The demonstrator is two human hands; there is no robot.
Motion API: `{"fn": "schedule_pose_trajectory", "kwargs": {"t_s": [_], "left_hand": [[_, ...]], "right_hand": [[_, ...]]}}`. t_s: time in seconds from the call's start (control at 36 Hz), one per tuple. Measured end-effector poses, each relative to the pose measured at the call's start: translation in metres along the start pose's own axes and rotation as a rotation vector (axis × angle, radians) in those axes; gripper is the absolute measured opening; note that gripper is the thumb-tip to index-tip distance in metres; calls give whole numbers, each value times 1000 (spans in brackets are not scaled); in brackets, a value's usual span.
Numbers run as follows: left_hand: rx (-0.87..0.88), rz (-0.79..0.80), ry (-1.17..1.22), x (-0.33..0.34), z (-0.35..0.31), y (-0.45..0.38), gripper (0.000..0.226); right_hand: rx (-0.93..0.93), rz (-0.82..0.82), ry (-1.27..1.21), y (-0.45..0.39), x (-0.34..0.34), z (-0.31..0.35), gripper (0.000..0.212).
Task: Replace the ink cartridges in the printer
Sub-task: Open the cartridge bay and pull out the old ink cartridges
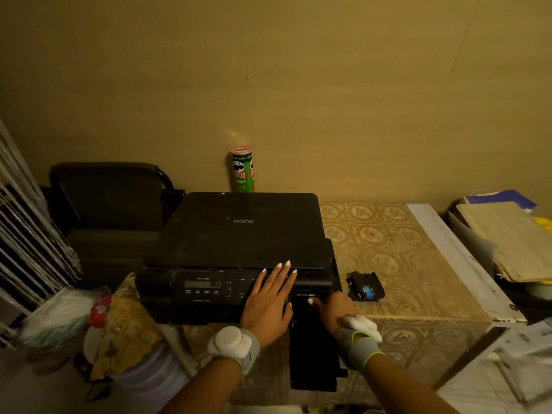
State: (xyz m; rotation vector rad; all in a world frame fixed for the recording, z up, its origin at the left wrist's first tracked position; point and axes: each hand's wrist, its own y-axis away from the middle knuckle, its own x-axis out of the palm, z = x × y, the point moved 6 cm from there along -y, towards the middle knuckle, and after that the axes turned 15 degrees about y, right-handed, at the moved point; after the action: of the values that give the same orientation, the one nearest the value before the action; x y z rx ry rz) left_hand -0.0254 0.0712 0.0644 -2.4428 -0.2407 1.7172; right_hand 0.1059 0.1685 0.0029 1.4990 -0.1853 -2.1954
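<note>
A black Brother printer (236, 237) stands on a patterned table with its lid shut. My left hand (268, 303) lies flat with spread fingers on the printer's front panel, beside the display. My right hand (331, 309) reaches into the cartridge bay (307, 295) at the printer's front right corner, under a row of colour marks; its fingertips are hidden inside, so a grip cannot be made out. The bay's black door (310, 357) hangs open toward me. Ink cartridges (365, 286), black with a blue label, lie on the table just right of the printer.
A green Pringles can (242, 171) stands against the wall behind the printer. A black chair (107, 201) is at the left, stacked papers and folders (504, 234) at the right. Bags and a plastic container (119, 330) crowd the floor at lower left.
</note>
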Motion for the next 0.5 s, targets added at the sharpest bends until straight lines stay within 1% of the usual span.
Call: {"fn": "schedule_pose_trajectory", "kwargs": {"t_s": [0.08,0.25,0.5], "left_hand": [[4,-22,1,-4,-4,0,63],[10,-16,28,1,-1,-1,62],[19,-25,39,2,0,-2,62]], "right_hand": [[0,6,-5,-1,1,1,41],[17,-18,-8,-3,1,3,38],[45,33,4,-6,3,2,42]]}}
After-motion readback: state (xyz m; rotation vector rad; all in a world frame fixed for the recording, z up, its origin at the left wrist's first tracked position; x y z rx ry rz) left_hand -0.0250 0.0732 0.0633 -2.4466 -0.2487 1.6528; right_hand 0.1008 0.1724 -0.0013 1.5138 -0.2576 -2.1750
